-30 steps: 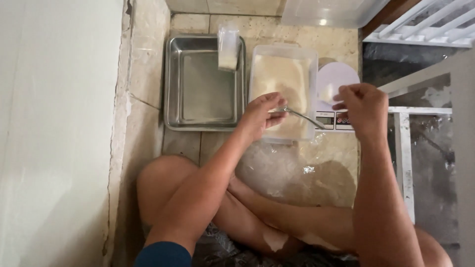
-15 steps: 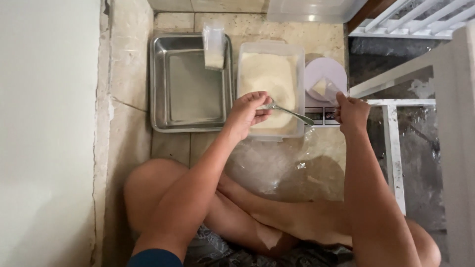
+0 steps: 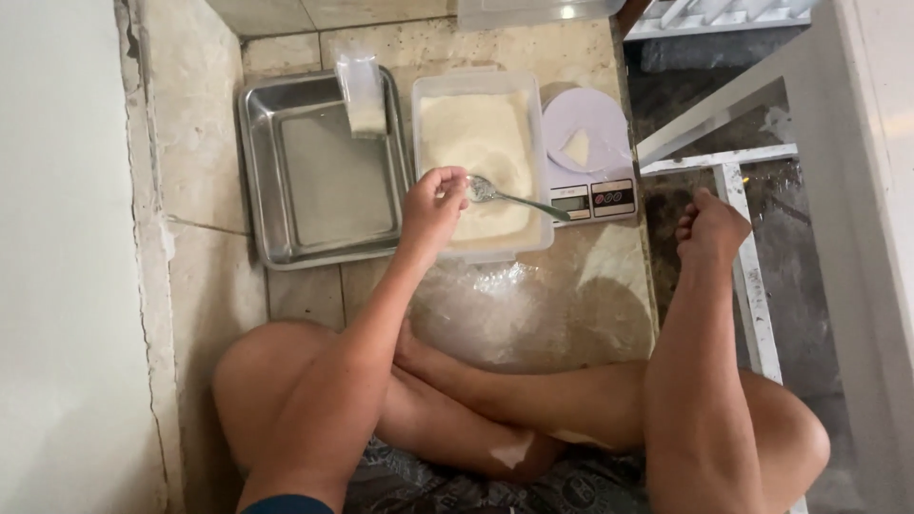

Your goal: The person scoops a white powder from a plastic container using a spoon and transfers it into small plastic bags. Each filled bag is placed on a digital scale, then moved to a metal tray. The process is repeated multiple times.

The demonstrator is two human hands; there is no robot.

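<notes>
- left hand: fingers curled and pinched together at the near left corner of the plastic tub; whether the fingertips grip the bowl end of the spoon or only touch it cannot be told from this view.
- right hand: fingers folded loosely inward, holding nothing; it hangs to the right of the tub, past the scale, above the white metal frame.
- spoon: metal, lying across the near right part of the tub, bowl toward the left hand, handle pointing right toward the scale and ending at the tub's right rim.
- plastic tub: clear, rectangular, filled with pale cream powder; it is the landmark for the places given here.
- scale: small and white, just beside the tub on its right, with a round lilac platter carrying a small pale piece, and a display and buttons along its near edge.
- steel tray: square, just beside the tub on its left, bare inside.
- small bag: clear, part-filled with pale powder, leaning on the tray's far rim close to the tub's far left corner.
- plastic sheet: crumpled, clear, on the stone floor just in front of the tub.
- legs: crossed, nearer the viewer than the tub, behind the plastic sheet.
- clear lid or container: beyond the tub's far edge, mostly cut off.
</notes>
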